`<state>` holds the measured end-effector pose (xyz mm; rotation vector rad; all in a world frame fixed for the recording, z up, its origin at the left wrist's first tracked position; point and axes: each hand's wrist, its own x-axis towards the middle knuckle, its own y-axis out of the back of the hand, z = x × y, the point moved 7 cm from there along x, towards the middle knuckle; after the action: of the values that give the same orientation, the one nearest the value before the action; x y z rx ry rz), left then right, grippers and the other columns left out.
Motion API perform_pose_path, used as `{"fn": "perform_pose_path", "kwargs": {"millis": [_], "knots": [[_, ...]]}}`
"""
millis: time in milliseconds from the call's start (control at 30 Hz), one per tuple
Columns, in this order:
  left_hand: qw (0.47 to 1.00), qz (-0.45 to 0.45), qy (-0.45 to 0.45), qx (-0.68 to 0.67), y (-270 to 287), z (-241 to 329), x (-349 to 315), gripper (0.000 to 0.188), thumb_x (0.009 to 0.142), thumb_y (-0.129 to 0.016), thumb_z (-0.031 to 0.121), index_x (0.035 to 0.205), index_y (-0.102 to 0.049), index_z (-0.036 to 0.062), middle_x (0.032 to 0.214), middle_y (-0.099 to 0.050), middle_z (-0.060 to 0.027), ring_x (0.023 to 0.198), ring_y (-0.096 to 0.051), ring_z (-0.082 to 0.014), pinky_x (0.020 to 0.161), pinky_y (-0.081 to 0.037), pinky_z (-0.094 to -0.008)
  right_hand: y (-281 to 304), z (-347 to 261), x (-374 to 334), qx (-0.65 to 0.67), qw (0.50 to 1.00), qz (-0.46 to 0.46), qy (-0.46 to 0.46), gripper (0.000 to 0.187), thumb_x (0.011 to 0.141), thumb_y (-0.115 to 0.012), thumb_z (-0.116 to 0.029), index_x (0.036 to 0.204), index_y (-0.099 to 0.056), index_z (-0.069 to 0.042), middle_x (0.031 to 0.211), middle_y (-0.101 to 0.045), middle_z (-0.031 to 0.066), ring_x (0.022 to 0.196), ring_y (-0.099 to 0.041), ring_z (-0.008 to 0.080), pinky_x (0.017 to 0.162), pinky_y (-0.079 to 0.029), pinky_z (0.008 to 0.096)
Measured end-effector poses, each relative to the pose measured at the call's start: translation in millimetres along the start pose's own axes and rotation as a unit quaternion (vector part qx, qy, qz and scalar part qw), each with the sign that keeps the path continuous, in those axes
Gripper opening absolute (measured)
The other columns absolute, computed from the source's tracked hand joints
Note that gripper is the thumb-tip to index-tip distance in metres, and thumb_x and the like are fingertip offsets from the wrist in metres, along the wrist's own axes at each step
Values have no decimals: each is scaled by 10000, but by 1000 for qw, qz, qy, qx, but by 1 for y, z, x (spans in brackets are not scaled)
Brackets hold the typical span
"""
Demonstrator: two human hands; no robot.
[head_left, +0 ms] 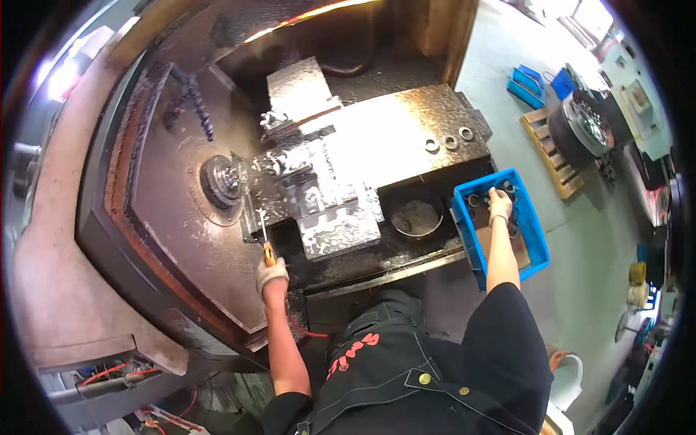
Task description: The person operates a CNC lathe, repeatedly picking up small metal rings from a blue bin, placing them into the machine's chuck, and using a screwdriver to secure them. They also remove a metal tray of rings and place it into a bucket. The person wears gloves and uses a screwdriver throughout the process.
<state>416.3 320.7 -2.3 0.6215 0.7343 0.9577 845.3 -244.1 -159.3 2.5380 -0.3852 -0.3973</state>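
Observation:
My gloved left hand (272, 275) is closed round the orange handle of a hand tool (268, 254). Its thin metal shaft points away from me, below and right of the lathe chuck (221, 183); its exact kind is unclear. My gloved right hand (499, 204) reaches into a blue plastic crate (537, 243) on the right, fingers bunched among metal rings (509, 187) at its far end. Whatever those fingers hold is hidden. On the machine's flat cover, near its right end, several similar metal rings stand in a row, one of them a near ring (431, 146).
The wet, chip-covered tool carriage (319, 181) lies between the chuck and the flat cover. A round pan of chips (416, 219) sits left of the crate. Coolant hose (197, 109) hangs above the chuck. Farther right, a wooden pallet (544, 156) rests on the floor.

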Motion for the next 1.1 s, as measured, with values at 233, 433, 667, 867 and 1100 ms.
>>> {"fn": "perform_pose_path", "kwargs": {"millis": [233, 433, 667, 867, 1100], "knots": [[996, -51, -30, 72, 25, 96, 24, 265, 735, -569, 266, 906, -606, 67, 846, -635, -189, 847, -606, -352, 723, -455, -428, -67, -71, -75, 596, 727, -280, -196, 190, 807, -652, -232, 931, -599, -98, 903, -630, 74, 663, -598, 142, 550, -510, 291], [988, -4, -65, 143, 33, 95, 96, 323, 703, -498, 248, 876, -655, 26, 927, -612, -254, 925, -598, -363, 781, -458, -425, -102, -146, -175, 553, 679, -431, -218, 174, 795, -622, -187, 939, -592, -92, 999, -617, 100, 704, -597, 149, 536, -490, 268], [969, -31, -55, 239, 31, 119, 111, 373, 705, -492, 241, 940, -657, 3, 1019, -602, -244, 985, -587, -364, 823, -465, -402, -124, -159, -275, 546, 600, -525, -258, 153, 854, -586, -212, 941, -609, -88, 1027, -604, 86, 740, -602, 178, 601, -499, 309], [975, 17, -63, 211, 31, 111, 111, 372, 720, -469, 247, 951, -655, 21, 997, -620, -228, 960, -600, -357, 810, -469, -410, -160, -139, -351, 450, 540, -613, -360, 141, 838, -590, -190, 916, -600, -72, 862, -594, 59, 753, -572, 178, 605, -468, 301], [995, 68, 3, 79, 26, 44, 103, 319, 709, -551, 255, 919, -639, 31, 914, -629, -234, 852, -621, -373, 687, -481, -426, -196, -201, -424, 369, 586, -692, -203, 204, 831, -621, -207, 976, -611, -64, 846, -600, 8, 712, -566, 110, 627, -470, 235]]}}
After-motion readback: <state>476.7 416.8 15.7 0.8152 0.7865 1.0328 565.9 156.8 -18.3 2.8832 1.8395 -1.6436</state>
